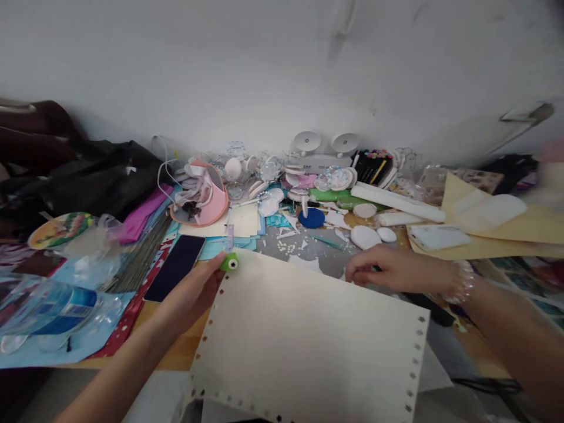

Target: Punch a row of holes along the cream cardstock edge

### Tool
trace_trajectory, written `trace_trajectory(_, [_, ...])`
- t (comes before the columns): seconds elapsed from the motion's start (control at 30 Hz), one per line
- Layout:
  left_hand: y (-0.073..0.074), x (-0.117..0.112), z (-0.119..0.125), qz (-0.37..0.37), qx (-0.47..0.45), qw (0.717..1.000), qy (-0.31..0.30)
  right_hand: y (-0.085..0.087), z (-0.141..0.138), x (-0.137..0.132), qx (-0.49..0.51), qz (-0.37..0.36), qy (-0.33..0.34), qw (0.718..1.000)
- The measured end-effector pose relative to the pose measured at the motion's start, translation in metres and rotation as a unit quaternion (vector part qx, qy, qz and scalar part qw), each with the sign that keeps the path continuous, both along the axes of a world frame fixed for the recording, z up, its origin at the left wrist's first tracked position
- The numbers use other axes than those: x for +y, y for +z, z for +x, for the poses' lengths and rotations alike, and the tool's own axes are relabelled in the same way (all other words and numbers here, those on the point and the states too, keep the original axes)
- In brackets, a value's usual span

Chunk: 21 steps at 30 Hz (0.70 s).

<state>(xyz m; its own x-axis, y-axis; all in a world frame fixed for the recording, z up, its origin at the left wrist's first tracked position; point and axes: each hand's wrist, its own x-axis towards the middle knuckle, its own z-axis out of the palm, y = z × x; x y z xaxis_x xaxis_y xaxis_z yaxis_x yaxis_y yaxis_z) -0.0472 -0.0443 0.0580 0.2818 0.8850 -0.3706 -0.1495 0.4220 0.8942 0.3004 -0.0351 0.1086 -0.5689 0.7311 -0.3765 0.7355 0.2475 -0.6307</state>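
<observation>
A large cream sheet of paper (304, 341) lies in front of me, with small shaped holes punched along its left, bottom and right edges. My left hand (194, 291) is closed on a small green hole punch (230, 262) set at the sheet's top left corner. My right hand (388, 269), wearing a bead bracelet, rests with fingers curled at the sheet's top edge; whether it pinches the paper is unclear.
The wooden table (178, 352) is crowded: a black phone (175, 275), a plastic water bottle (44, 305), a pink holder (202, 197), a blue round pad (311, 218), white foam shapes (365, 236), marker pens (372, 165), tan paper (493, 229) and a black bag (88, 176) at left.
</observation>
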Motion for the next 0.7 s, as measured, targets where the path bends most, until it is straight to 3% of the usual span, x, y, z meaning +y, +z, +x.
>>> trace_trajectory(0.1, [-0.016,-0.006,0.006,-0.052,-0.052,0.997,0.027,-0.005,0.002,-0.005,0.02,-0.073,-0.034,0.997])
trace_trajectory(0.2, [-0.026,-0.008,0.011,-0.114,-0.081,0.99,0.02,-0.014,-0.004,-0.012,0.022,-0.091,-0.001,0.996])
trace_trajectory(0.37, [-0.027,-0.003,0.007,-0.123,-0.04,0.99,0.051,-0.033,-0.007,-0.01,-0.05,0.064,0.063,0.995])
trace_trajectory(0.57, [-0.026,0.007,-0.019,-0.042,-0.018,0.998,0.039,-0.051,0.0,-0.005,-0.102,0.114,0.051,0.987])
trace_trajectory(0.7, [-0.02,0.007,-0.015,0.006,0.047,0.999,0.015,-0.055,-0.02,-0.01,-0.083,0.225,0.025,0.97])
